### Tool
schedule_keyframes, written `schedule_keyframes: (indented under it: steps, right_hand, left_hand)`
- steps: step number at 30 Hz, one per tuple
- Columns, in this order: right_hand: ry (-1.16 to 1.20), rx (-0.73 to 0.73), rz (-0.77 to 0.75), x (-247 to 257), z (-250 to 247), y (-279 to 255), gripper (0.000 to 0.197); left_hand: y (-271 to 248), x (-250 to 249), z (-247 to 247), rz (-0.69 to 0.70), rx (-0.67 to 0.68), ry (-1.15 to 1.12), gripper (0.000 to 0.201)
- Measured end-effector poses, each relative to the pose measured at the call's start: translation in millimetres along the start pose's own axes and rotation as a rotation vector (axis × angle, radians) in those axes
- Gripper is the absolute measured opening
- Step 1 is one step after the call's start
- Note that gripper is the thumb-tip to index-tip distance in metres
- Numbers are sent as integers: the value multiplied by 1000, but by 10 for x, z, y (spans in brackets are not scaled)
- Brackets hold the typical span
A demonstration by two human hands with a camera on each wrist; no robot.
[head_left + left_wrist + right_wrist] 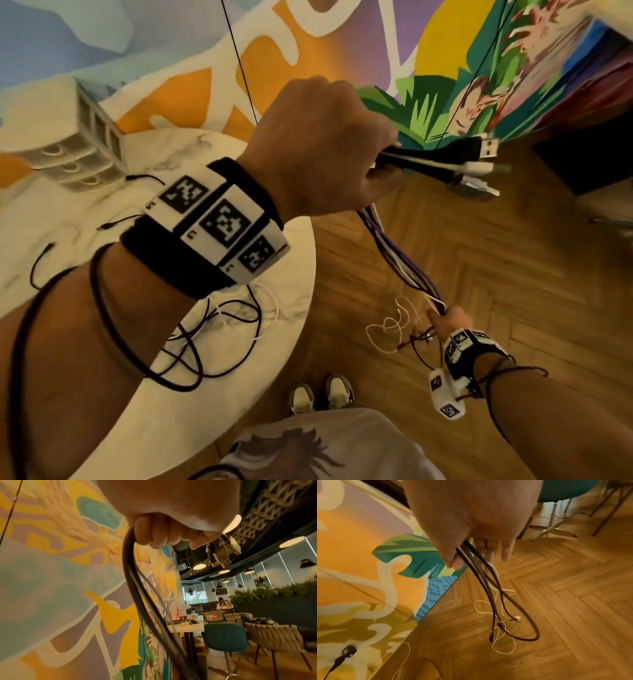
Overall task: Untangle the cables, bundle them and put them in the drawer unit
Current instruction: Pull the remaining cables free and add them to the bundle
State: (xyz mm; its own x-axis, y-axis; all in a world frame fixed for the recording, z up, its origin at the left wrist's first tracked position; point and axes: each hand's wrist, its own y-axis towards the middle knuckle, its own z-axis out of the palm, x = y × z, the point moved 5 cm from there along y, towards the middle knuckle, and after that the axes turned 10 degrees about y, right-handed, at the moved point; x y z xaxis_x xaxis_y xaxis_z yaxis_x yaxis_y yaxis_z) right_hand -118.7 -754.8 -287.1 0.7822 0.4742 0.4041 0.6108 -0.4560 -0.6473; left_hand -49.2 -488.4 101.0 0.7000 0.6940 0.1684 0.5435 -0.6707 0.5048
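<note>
No readable brand or writing; only black-and-white square marker tags on wrist bands. Left hand (pixel 329 150) raised, grip fisted round bunch of black, white and purple cables (pixel 400 260), USB plugs (pixel 479 150) sticking out right of fist. Cables run down to right hand (pixel 450 320), low over wood floor (pixel 496 260), grip pinching them between thumb and fingers; loose ends dangle below. More black and white cables (pixel 219 329) lie on white marble tabletop (pixel 291 308), left. White three-drawer unit (pixel 73 161) on far left of tabletop.
</note>
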Motion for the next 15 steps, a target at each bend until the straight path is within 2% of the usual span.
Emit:
schedule_keyframes:
  steps: [4, 6, 8, 10, 12, 15]
  right_hand:
    - [-194, 77, -124, 143, 19, -59, 25]
    - [-344, 129, -179, 255, 18, -85, 34]
    - [-353, 177, -269, 436, 10, -174, 41]
    - [-185, 199, -436, 699, -20, -331, 48]
    - [91, 278, -622, 973, -113, -576, 45]
    - [520, 624, -789, 1433, -242, -1230, 46]
  left_hand:
    - [-18, -166, 124, -34, -30, -176, 26]
    - [-19, -232, 229, -91, 7, -311, 23]
    - [-23, -270, 375, -192, 47, -482, 28]
    - [-61, -322, 566, -313, 89, -686, 34]
    - [-154, -355, 789, -471, 153, -871, 37]
    - [-368, -426, 1080, -618, 312, -977, 30]
